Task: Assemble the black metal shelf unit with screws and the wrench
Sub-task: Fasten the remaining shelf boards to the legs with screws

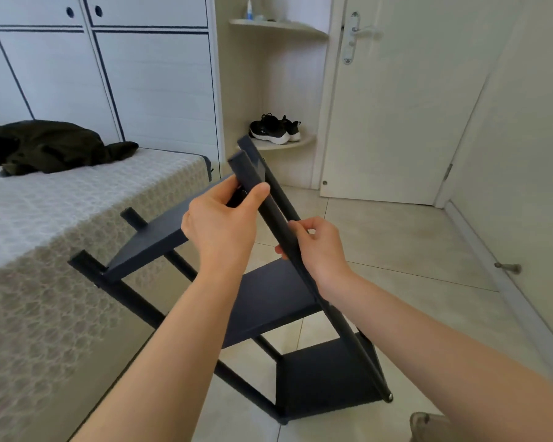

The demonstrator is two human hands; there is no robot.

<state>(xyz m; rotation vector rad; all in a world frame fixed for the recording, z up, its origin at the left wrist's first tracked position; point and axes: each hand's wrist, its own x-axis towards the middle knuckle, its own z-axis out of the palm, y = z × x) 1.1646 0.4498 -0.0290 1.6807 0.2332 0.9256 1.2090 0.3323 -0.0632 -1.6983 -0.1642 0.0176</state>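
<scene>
Both hands were closed on the same black post (278, 218). The left hand (221, 224) clamped it near its upper end, thumb across the front and fingers tucked behind where the top shelf (154, 240) met it. The right hand (320, 250) curled round the post just below, at about four o'clock from the left. Whether the right fingertips also pinched something small could not be told.

The shelf unit (268, 298) filled the middle of the view. It was tipped over so that its posts ran from six o'clock up toward twelve. Its top end leaned toward the bed (61, 218), and its foot was on the tiled floor (396, 250).

Judged from this, most of the build was done. The top shelf, middle shelf (262, 314) and bottom shelf (326, 378) all sat between the posts, and the frame held its shape while tilted. A screw head (390, 396) showed at the lower end of the held post. No wrench or loose screws were in view. What was left was probably checking or tightening the upper joint under the left hand, then standing the unit upright. Whether that joint already had its screw was hidden by the fingers.

Further out:
- The bed lay at nine o'clock, with a dark garment (51, 148) on it at ten.
- A pair of black shoes (275, 129) sat on a corner ledge at twelve.
- A white door (396, 106) stood at two o'clock.
</scene>
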